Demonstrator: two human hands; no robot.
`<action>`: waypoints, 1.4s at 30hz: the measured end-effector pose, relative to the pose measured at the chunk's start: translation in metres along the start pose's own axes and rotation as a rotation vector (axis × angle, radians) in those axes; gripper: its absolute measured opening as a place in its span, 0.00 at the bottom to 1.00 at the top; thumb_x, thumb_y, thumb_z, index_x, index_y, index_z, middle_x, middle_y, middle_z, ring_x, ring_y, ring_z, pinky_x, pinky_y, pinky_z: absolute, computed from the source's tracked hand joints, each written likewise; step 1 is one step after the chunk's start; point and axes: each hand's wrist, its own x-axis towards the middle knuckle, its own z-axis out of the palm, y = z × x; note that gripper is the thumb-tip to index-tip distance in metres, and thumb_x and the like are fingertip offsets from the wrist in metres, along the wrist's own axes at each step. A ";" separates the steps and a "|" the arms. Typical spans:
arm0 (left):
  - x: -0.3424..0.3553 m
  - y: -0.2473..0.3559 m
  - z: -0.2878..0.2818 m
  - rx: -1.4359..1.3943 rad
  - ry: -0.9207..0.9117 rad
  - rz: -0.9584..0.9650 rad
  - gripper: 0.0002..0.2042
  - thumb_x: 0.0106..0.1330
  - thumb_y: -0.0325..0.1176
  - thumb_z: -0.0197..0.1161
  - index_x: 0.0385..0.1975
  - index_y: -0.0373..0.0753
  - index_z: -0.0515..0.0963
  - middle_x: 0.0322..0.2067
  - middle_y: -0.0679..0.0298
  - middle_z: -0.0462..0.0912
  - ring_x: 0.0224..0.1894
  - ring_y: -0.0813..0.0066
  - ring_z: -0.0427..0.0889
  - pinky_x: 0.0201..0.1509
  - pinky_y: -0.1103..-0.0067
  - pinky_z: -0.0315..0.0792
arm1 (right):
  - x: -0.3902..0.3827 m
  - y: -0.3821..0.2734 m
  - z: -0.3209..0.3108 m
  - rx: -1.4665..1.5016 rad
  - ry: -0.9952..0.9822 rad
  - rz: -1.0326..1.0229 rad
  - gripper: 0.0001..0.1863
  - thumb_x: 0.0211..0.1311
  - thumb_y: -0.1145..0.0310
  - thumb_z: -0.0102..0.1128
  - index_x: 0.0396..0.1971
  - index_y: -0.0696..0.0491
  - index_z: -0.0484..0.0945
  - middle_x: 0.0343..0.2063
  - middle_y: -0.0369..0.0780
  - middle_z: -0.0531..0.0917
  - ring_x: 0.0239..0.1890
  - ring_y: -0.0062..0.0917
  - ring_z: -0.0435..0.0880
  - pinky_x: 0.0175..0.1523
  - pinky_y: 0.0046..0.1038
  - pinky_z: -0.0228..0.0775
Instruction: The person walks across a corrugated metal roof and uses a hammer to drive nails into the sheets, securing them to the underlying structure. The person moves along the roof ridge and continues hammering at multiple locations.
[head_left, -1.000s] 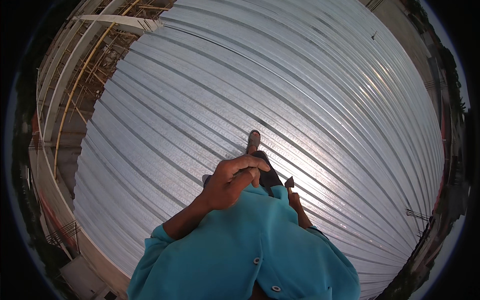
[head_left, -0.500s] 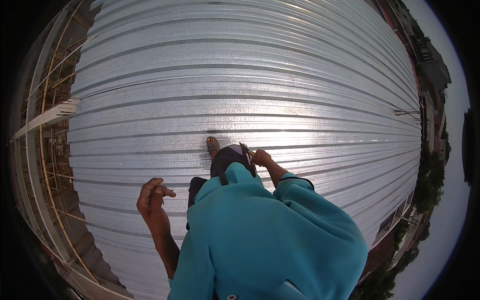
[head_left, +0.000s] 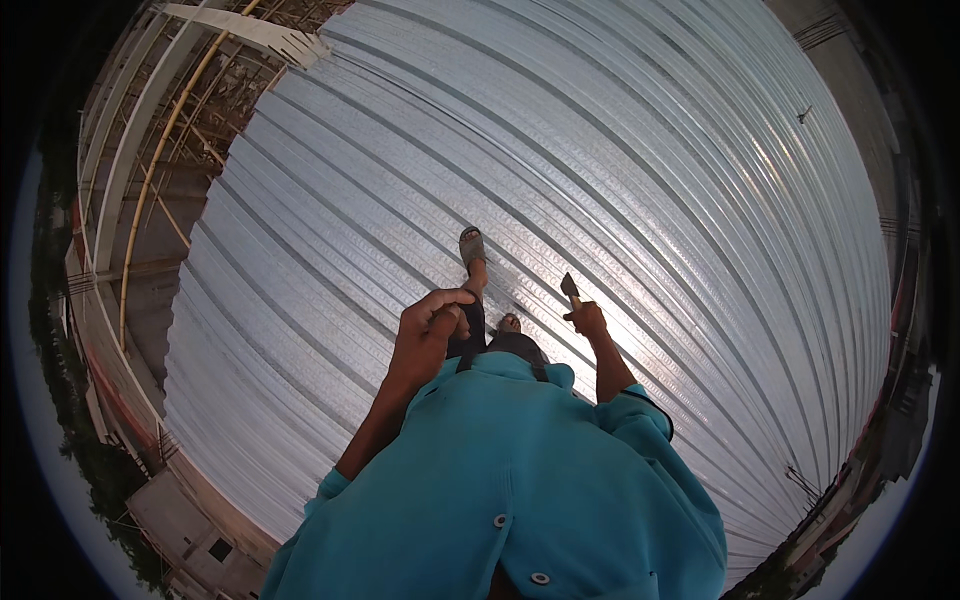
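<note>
Ribbed silvery metal decking spreads out beneath me. My right hand, out to the right of my body, grips a short hand tool with a pale handle and a dark wedge-shaped head. That head points up and away from me, apart from the decking. In front of my waist on the left, my left hand is closed, its fingers curled together; whatever they may hold is hidden. One sandalled foot is stepped forward on the sheets, and the other foot shows partly beyond my waist.
The decking's jagged left edge drops off beside bamboo poles and scaffolding. A concrete beam meets the sheets at the upper left. Rebar ends stick up at the lower right, and another small bit of metal stands at the upper right.
My view has turned, so the ribs now run diagonally. One foot has stepped forward. My left hand has come in front of my body, and the tool in my right hand is now held out, away from my leg.
</note>
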 end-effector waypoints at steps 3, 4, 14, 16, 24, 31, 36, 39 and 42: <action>0.060 0.028 -0.018 0.067 -0.032 0.039 0.13 0.68 0.25 0.47 0.46 0.31 0.78 0.23 0.63 0.77 0.30 0.78 0.77 0.40 0.78 0.73 | 0.029 -0.042 -0.039 0.035 -0.165 0.329 0.20 0.51 0.57 0.73 0.24 0.62 0.82 0.16 0.44 0.83 0.15 0.26 0.82 0.20 0.30 0.74; 0.082 0.039 -0.030 0.073 -0.023 0.084 0.13 0.68 0.25 0.47 0.46 0.31 0.78 0.23 0.63 0.77 0.30 0.78 0.77 0.41 0.78 0.72 | 0.033 -0.053 -0.049 0.047 -0.177 0.370 0.19 0.50 0.58 0.74 0.24 0.61 0.81 0.16 0.44 0.83 0.14 0.27 0.82 0.19 0.30 0.74; 0.220 0.120 -0.122 0.053 0.137 0.051 0.14 0.67 0.25 0.47 0.46 0.31 0.77 0.23 0.64 0.76 0.31 0.76 0.76 0.42 0.76 0.72 | 0.149 -0.111 -0.122 0.351 -0.161 0.467 0.12 0.58 0.69 0.59 0.25 0.65 0.79 0.15 0.45 0.79 0.15 0.32 0.81 0.16 0.35 0.70; 0.246 0.128 -0.126 0.032 0.149 0.057 0.14 0.67 0.25 0.47 0.46 0.32 0.78 0.23 0.64 0.76 0.30 0.77 0.76 0.39 0.77 0.72 | 0.183 -0.130 -0.137 0.337 -0.141 0.517 0.11 0.50 0.70 0.73 0.23 0.61 0.79 0.14 0.38 0.77 0.11 0.24 0.74 0.14 0.27 0.62; 0.364 0.170 -0.159 -0.089 0.240 -0.037 0.14 0.66 0.24 0.47 0.46 0.33 0.78 0.24 0.64 0.76 0.32 0.76 0.77 0.40 0.77 0.72 | 0.319 -0.241 -0.223 -0.010 -0.162 0.351 0.13 0.52 0.66 0.71 0.27 0.63 0.82 0.19 0.43 0.83 0.17 0.28 0.83 0.19 0.31 0.72; 0.452 0.229 -0.215 -0.052 0.475 0.024 0.15 0.67 0.25 0.45 0.47 0.32 0.78 0.24 0.63 0.77 0.30 0.77 0.77 0.39 0.77 0.73 | 0.499 -0.295 -0.294 -0.073 -0.287 0.241 0.17 0.51 0.60 0.74 0.25 0.61 0.81 0.17 0.43 0.82 0.16 0.28 0.82 0.21 0.31 0.74; 0.493 0.229 -0.238 -0.166 0.569 -0.049 0.13 0.68 0.25 0.47 0.45 0.31 0.77 0.23 0.65 0.77 0.30 0.76 0.77 0.41 0.76 0.72 | 0.589 -0.385 -0.356 -0.072 -0.192 0.107 0.16 0.50 0.67 0.74 0.17 0.60 0.76 0.13 0.40 0.77 0.11 0.26 0.77 0.14 0.30 0.68; 0.523 0.224 -0.253 -0.205 0.546 -0.041 0.13 0.68 0.25 0.46 0.45 0.31 0.78 0.24 0.64 0.77 0.29 0.78 0.76 0.38 0.78 0.72 | 0.627 -0.426 -0.386 -0.035 -0.138 0.067 0.18 0.51 0.66 0.74 0.15 0.61 0.76 0.11 0.41 0.77 0.11 0.26 0.77 0.15 0.31 0.68; 0.551 0.231 -0.276 -0.206 0.513 -0.060 0.13 0.68 0.24 0.46 0.45 0.31 0.78 0.24 0.64 0.77 0.28 0.79 0.76 0.35 0.79 0.72 | 0.657 -0.464 -0.403 -0.058 -0.105 0.050 0.18 0.52 0.66 0.72 0.15 0.61 0.75 0.11 0.41 0.76 0.12 0.26 0.78 0.14 0.32 0.67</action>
